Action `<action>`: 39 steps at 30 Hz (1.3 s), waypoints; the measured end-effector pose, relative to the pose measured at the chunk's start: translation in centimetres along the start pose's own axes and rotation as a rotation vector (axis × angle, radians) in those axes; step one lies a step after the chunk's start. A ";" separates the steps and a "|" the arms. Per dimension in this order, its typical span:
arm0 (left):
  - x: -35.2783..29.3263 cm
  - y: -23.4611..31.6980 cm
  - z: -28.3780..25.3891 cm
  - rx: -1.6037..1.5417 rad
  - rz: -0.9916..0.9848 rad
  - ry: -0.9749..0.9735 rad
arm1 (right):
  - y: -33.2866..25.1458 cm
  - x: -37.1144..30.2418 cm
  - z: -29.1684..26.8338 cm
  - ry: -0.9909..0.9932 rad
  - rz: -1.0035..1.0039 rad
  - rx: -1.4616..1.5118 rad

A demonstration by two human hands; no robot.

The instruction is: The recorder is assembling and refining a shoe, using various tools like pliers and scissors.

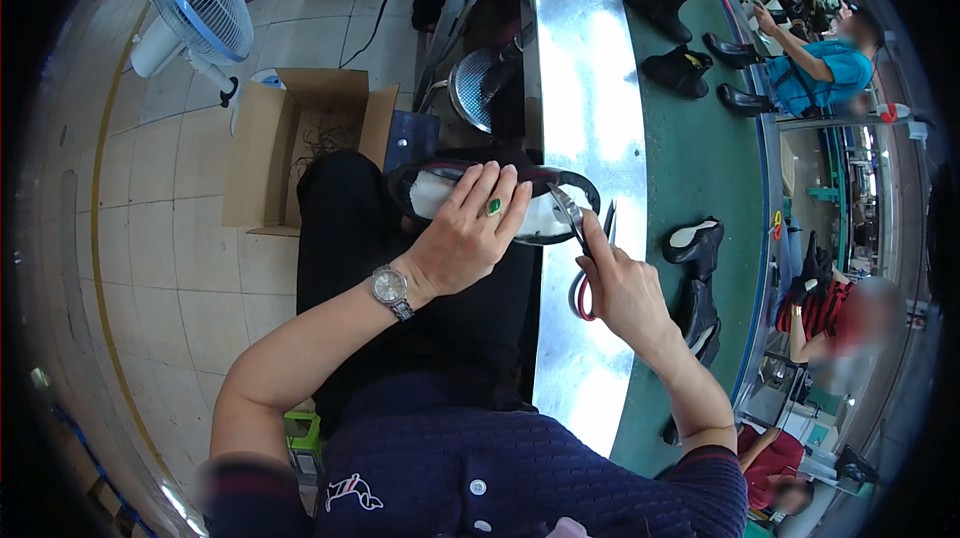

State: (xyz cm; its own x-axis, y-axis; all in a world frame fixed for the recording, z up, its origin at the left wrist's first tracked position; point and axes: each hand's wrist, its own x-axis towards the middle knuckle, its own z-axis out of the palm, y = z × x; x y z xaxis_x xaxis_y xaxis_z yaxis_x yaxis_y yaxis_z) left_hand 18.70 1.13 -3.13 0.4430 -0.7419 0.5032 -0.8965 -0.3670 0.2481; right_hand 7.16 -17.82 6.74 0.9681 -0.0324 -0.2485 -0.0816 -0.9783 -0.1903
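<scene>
The head view is showing me, from far away, a dark shoe (540, 221) with a white part facing up, and it is sitting over the dark legs (340, 248), with its right end reaching over the edge of the metal bench (585, 388). The left hand (465, 233) is grasping the shoe, its fingers lying across the middle. The right hand (625, 293) is gripping a silver tool (567, 206), and the tip is meeting the shoe's rim. I am thinking the tool could be slipping off if the pinch is getting loose or the shoe is rocking on the legs, and then it could be poking the left fingers. Scissors (581, 298) with red handles are resting very near the right hand, so a wide swing could be knocking them. I am not telling if the shoe is touching the bench. The bench's long edge is running just under the shoe's right end, so dipping there could be making a bump. More room is opening along the shiny metal. Farther out, a green table (665, 168) is holding other shoes (677, 71), and a box (262, 173) is standing to the left, leaving less room there.
</scene>
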 end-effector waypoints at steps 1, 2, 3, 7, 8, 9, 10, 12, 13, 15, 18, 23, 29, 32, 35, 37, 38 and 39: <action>-0.1 0.0 0.2 0.021 0.023 0.003 | -0.2 0.2 -0.4 -0.043 0.021 -0.034; 0.0 -0.3 0.4 0.048 0.046 0.012 | 0.4 0.5 -0.9 -0.040 -0.004 0.055; 0.0 -0.4 0.6 0.052 0.044 0.021 | 0.2 1.0 -2.7 -0.157 0.067 0.145; -0.1 -0.5 0.6 0.106 0.072 0.028 | -1.3 1.5 -4.2 0.318 0.189 0.636; 0.1 -0.4 0.5 0.117 0.078 0.021 | -2.0 2.4 -2.9 0.443 0.201 0.733; 0.4 -0.6 0.4 0.129 0.093 0.017 | -2.1 3.3 -1.4 0.578 0.214 0.829; 0.5 -0.5 0.4 0.121 0.104 0.019 | -1.1 3.2 -0.4 0.226 0.252 0.472; 0.6 -0.6 0.4 0.106 0.081 -0.017 | -1.6 3.3 -0.1 -0.019 0.209 0.350; 0.7 -0.9 0.5 0.106 0.084 -0.013 | -1.1 2.8 -1.7 -0.074 0.152 0.309; 0.2 -0.8 0.6 0.154 0.079 -0.013 | -1.7 2.5 -3.4 0.057 0.145 0.344; 0.2 -0.6 0.7 0.148 0.074 0.002 | -1.8 3.7 -1.6 0.521 0.162 0.711; 0.2 -0.9 0.8 0.139 0.060 -0.003 | -0.8 4.3 -2.4 -0.118 0.203 0.450; 0.8 -0.4 0.4 0.148 0.066 -0.010 | -1.2 4.1 1.3 0.104 0.235 0.319; 0.7 -0.8 0.9 0.140 0.017 -0.016 | -0.9 4.4 -0.9 0.041 0.229 0.338; 0.1 -0.5 0.9 0.147 0.018 0.017 | -2.1 3.8 -1.3 0.294 0.220 0.561; 0.5 0.0 0.7 0.127 -0.002 0.016 | -2.0 4.1 0.3 0.384 0.244 0.564; 0.6 0.1 0.6 0.123 0.001 0.015 | -1.5 4.6 1.2 0.132 0.205 0.203; 0.7 0.2 0.6 0.124 -0.008 0.004 | -1.4 4.4 1.7 0.124 0.238 0.319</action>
State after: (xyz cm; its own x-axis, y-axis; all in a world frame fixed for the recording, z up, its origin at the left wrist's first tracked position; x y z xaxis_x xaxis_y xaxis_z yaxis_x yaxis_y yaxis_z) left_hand 18.85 0.17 -3.24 0.4495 -0.7368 0.5050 -0.8861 -0.4395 0.1475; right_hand 11.16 -16.20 4.26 0.9329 -0.2937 -0.2086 -0.3573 -0.8286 -0.4311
